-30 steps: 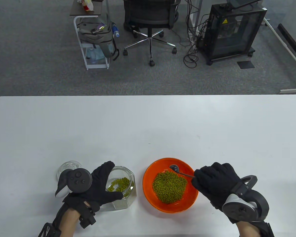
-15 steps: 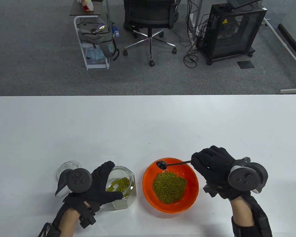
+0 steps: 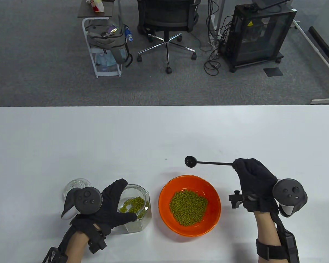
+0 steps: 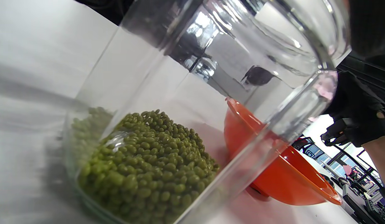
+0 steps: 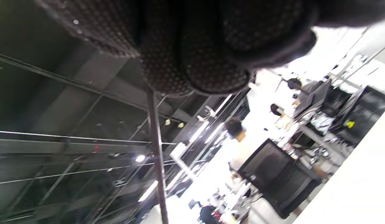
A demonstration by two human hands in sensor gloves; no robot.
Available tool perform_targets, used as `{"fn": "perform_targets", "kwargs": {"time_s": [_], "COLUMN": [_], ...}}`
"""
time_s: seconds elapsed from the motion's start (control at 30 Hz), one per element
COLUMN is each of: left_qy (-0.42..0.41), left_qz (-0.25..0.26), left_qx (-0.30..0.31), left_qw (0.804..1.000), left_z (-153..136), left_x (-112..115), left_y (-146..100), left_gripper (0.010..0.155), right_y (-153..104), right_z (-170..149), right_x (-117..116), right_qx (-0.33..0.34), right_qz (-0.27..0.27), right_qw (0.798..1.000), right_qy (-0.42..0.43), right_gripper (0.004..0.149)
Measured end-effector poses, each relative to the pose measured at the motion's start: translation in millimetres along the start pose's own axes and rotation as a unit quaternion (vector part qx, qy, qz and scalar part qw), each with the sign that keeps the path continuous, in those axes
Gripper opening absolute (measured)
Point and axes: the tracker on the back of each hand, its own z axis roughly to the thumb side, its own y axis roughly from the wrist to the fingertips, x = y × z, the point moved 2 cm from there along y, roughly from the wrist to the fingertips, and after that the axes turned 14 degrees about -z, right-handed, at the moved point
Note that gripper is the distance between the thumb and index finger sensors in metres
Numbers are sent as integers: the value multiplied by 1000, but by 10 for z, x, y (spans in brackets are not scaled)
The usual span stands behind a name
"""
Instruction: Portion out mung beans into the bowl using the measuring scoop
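Note:
An orange bowl (image 3: 164,191) sits at the table's front middle, with a heap of green mung beans (image 3: 188,207) in it. My right hand (image 3: 250,178) grips the handle end of a black measuring scoop (image 3: 191,161), held level over the table just beyond the bowl; its cup looks empty. My left hand (image 3: 112,204) holds a clear glass jar (image 3: 142,219) left of the bowl, fingers curled round its rim and side. The jar (image 4: 186,130) holds a low layer of mung beans (image 4: 145,174); the bowl (image 4: 279,177) shows behind it. The right wrist view shows my curled fingers (image 5: 192,56).
A glass lid (image 3: 75,186) lies on the table left of the jar, partly behind my left tracker. Beyond the table's far edge stand an office chair (image 3: 167,19), a small cart (image 3: 104,41) and a black cabinet (image 3: 260,35) on the floor.
My right hand has lifted the scoop out of the bowl and carried it back and to the right, turning the handle level. The left hand and jar have stayed put.

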Motion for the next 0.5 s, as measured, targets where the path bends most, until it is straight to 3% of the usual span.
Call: {"fn": "perform_targets", "kwargs": {"time_s": [0.23,0.5], "left_qy": [2,5], "left_qz": [-1,-2], "left_qx": [-2,-3], "left_qw": [1000,1000], "left_z": [2,3], "left_x": [1,1], "left_y": [-2,-3], "left_gripper": [120,119], "right_y": [-51,-120], "right_z": [-214,-226], "right_x": [31,-76], "right_qx": [17,68], "right_qz": [-38,-26], "right_qw": [992,976], "right_qy": [-121,-204], "right_gripper": [42,42]}}
